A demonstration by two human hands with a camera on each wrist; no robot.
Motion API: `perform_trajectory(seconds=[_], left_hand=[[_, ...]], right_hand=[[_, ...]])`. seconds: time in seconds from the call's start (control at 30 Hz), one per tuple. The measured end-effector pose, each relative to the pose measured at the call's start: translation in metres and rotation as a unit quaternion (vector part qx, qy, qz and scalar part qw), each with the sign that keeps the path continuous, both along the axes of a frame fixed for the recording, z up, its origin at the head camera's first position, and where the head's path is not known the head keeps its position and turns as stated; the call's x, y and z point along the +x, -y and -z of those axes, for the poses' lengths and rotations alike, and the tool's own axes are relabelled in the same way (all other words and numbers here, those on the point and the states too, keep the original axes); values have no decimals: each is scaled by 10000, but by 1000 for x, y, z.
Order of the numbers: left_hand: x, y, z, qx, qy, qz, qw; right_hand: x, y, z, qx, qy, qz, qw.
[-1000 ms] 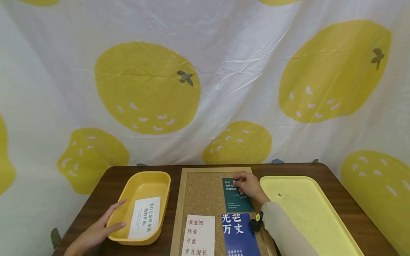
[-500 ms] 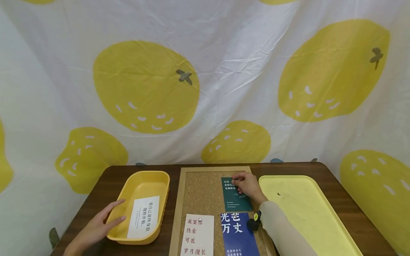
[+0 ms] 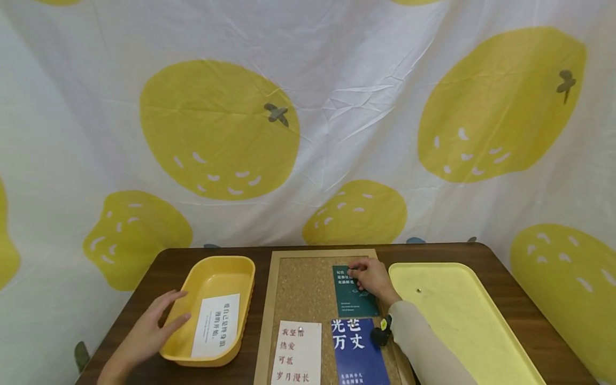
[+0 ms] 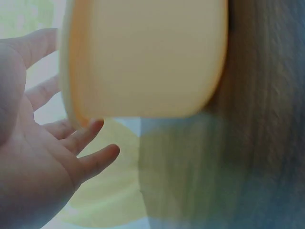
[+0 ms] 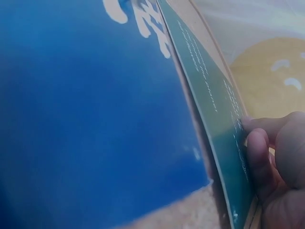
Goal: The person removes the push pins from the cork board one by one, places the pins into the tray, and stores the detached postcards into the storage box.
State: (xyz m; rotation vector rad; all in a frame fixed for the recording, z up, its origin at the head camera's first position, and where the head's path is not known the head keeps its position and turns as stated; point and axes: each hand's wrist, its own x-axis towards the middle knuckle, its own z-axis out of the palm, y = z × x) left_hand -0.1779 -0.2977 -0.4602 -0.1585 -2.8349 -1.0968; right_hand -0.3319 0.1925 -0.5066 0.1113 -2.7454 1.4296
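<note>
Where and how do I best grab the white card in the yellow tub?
Probably pinch the white card at its far left corner, coming from above left: the yellow tub shows bare floor there, while the right edge lies close to the wall.

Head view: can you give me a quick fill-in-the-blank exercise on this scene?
On the wood-framed rectangular cork board, the right hand is over the dark ____ paper card.
The deep orange-yellow plastic bin contains a rectangular printed card coloured ____.
The bare hand nearest the bin is the person's ____ one.
The flat pale-yellow plastic tray lies to the board's ____.
Missing words: green; white; left; right.
</note>
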Motion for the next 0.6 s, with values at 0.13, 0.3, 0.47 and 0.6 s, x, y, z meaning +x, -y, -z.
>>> perform_trajectory(seconds=[0.13, 0.3, 0.47, 0.6], left_hand=[[1, -11, -8, -42, -552, 207, 9983], [1, -29, -17, -56, -1006, 519, 9936], [2, -49, -26, -94, -1170, 877, 9892], [3, -64, -31, -203, -1243, 1123, 9857]], right_hand=[[0, -1, 0, 20, -62, -9, 10000], [0, -1, 0, 11, -25, 55, 10000], [0, 0, 0, 4, 77, 109, 9999], [0, 0, 0, -15, 135, 105, 9999]])
